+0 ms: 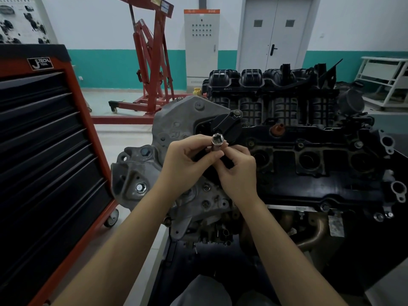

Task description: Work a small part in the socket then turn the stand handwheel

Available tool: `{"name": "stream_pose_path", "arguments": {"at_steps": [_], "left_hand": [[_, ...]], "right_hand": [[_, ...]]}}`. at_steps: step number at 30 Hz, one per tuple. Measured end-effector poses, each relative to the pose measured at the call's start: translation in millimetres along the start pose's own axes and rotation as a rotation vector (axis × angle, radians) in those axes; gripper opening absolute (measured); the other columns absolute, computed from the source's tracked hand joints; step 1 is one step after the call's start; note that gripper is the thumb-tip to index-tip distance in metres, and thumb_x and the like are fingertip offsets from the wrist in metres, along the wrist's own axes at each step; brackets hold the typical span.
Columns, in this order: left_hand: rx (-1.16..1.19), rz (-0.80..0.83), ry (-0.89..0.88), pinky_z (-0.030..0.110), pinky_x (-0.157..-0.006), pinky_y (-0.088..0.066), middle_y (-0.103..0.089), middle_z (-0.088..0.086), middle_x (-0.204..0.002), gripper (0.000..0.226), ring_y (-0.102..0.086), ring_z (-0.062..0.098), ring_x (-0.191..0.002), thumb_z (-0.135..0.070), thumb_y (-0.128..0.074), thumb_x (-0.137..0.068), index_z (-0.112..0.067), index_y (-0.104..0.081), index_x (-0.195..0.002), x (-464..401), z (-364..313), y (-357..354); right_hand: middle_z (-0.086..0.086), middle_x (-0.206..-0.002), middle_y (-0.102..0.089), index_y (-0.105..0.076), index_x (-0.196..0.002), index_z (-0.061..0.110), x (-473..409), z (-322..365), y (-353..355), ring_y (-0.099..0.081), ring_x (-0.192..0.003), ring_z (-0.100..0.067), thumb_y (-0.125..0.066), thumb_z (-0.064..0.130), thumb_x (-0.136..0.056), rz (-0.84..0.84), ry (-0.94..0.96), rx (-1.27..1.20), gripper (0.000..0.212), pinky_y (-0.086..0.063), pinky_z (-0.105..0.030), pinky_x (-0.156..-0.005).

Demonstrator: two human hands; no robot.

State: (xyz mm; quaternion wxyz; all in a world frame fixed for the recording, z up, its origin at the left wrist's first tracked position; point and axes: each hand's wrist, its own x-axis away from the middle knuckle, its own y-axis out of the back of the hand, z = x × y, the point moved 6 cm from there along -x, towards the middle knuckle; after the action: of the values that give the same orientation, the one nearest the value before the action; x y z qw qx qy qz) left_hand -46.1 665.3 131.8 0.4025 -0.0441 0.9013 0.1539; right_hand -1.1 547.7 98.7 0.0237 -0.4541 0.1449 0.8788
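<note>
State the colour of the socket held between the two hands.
Shiny silver metal socket, seen best in the head view.

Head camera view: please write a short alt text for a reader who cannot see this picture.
Two bare hands hold a silver socket above a car engine: the left hand grips it and the right hand pinches a dark part just below it. A red and black tool cabinet stands at left, a red engine hoist behind.

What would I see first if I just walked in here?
Probably the two hands in the middle: the left hand and right hand both pinch a shiny metal socket. Behind them sits a big black engine, with a red tool cabinet on the left.
</note>
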Motion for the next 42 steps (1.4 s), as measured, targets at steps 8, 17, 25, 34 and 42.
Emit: {"name": "stream_pose_path", "arguments": {"at_steps": [8, 17, 25, 34, 42], "left_hand": [[-0.047, -0.092, -0.025, 0.024, -0.082, -0.054, -0.072, -0.001, -0.088, 0.027, -0.069, 0.011, -0.086, 0.002, -0.077, -0.075, -0.021, -0.069, -0.088, 1.0, -5.1, 2.6], [-0.109, -0.082, -0.016, 0.030, -0.080, -0.056, -0.072, 0.008, -0.086, 0.018, -0.069, 0.018, -0.084, -0.001, -0.080, -0.074, 0.001, -0.072, -0.089, -0.3, -1.3, 1.9], [-0.033, -0.002, -0.006, 0.041, -0.090, -0.055, -0.072, 0.014, -0.100, 0.021, -0.069, 0.024, -0.098, 0.005, -0.070, -0.082, -0.001, -0.070, -0.102, -0.4, -1.2, -1.4], [0.030, -0.026, 0.014, 0.044, -0.091, -0.055, -0.073, 0.013, -0.100, 0.019, -0.070, 0.024, -0.098, 0.001, -0.069, -0.083, -0.009, -0.070, -0.100, 0.9, 1.6, 0.5], [-0.008, -0.088, -0.011, 0.046, -0.083, -0.057, -0.074, 0.010, -0.092, 0.020, -0.071, 0.025, -0.089, -0.002, -0.077, -0.076, -0.013, -0.071, -0.091, 1.6, 0.7, 2.8]], "right_hand": [[0.018, -0.092, -0.063, -0.073, -0.100, 0.011, -0.8, 4.3, 1.4, -0.051, -0.091, 0.020, -0.070, 0.011, -0.081, -0.012, 0.052, -0.020, 0.020, -0.045, -0.031, -0.085], [0.011, -0.086, -0.070, -0.075, -0.092, 0.010, -1.1, -0.6, 0.6, -0.055, -0.089, 0.004, -0.068, 0.017, -0.080, -0.016, -0.012, -0.016, 0.015, -0.043, -0.025, -0.084], [0.009, -0.081, -0.067, -0.073, -0.092, 0.007, 0.2, 0.1, 0.9, -0.052, -0.085, 0.007, -0.064, 0.019, -0.083, -0.004, 0.006, -0.024, 0.017, -0.047, -0.031, -0.081], [0.003, -0.086, -0.071, -0.073, -0.097, 0.007, -1.1, 3.0, -0.3, -0.058, -0.086, 0.002, -0.064, 0.016, -0.085, 0.035, 0.015, -0.015, 0.017, -0.047, -0.037, -0.088], [0.012, -0.088, -0.067, -0.073, -0.094, 0.010, -0.7, 4.3, 2.2, -0.057, -0.087, 0.000, -0.068, 0.016, -0.082, -0.003, -0.016, -0.035, 0.015, -0.046, -0.037, -0.089]]}}
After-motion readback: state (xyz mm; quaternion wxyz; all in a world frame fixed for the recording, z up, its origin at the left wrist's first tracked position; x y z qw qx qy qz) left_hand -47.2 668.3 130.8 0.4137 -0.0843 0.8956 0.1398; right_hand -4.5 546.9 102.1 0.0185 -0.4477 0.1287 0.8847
